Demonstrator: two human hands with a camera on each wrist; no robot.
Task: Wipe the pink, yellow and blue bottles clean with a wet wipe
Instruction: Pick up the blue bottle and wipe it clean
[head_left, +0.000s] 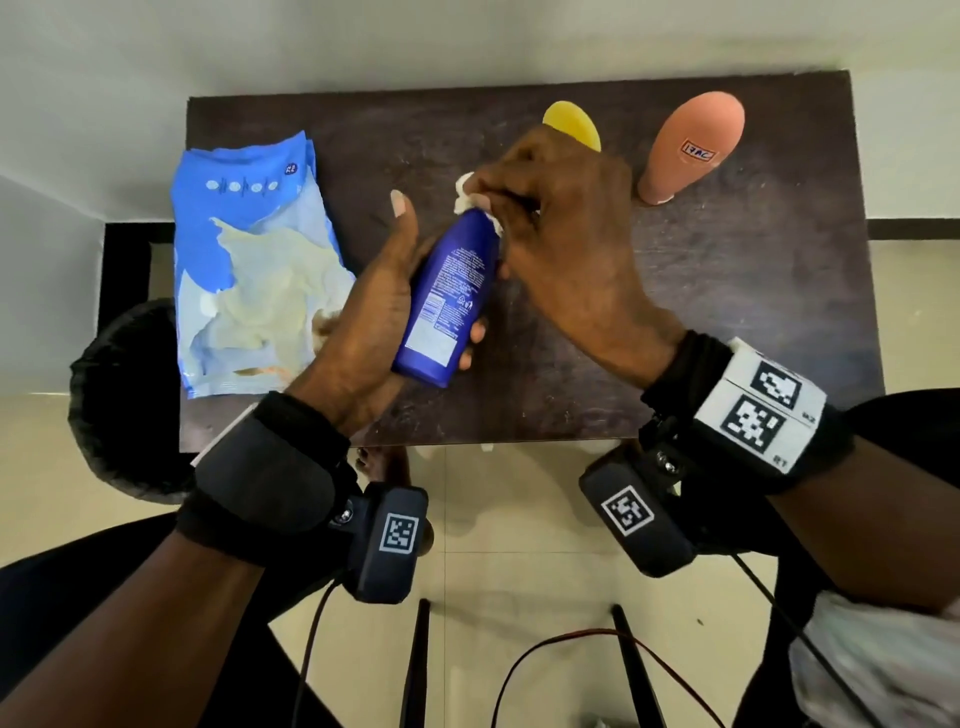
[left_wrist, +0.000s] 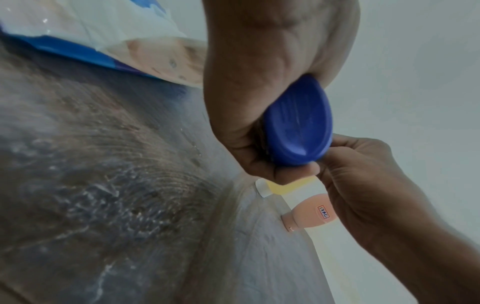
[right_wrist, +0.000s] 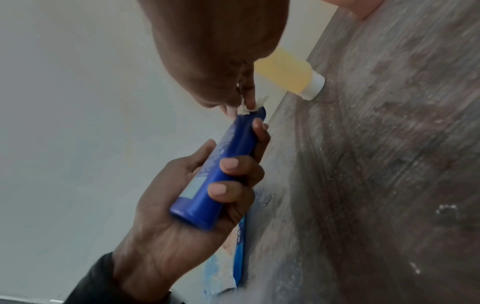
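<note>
My left hand (head_left: 384, 306) grips the lower body of the blue bottle (head_left: 449, 291), held tilted above the dark table (head_left: 753, 291). My right hand (head_left: 561, 223) pinches a small white wet wipe (head_left: 464, 193) against the bottle's far end. The right wrist view shows the wipe (right_wrist: 250, 107) bunched on the tip of the blue bottle (right_wrist: 221, 170), with left-hand fingers (right_wrist: 230, 164) curled round it. In the left wrist view the blue bottle's base (left_wrist: 298, 125) faces the camera. The yellow bottle (head_left: 571, 123) and pink bottle (head_left: 691, 148) stand cap-down at the back.
A blue wet-wipe pack (head_left: 249, 270) lies on the table's left part. A black round seat (head_left: 124, 395) sits beside the table's left front corner. Cables (head_left: 571, 654) hang below my wrists over the tiled floor.
</note>
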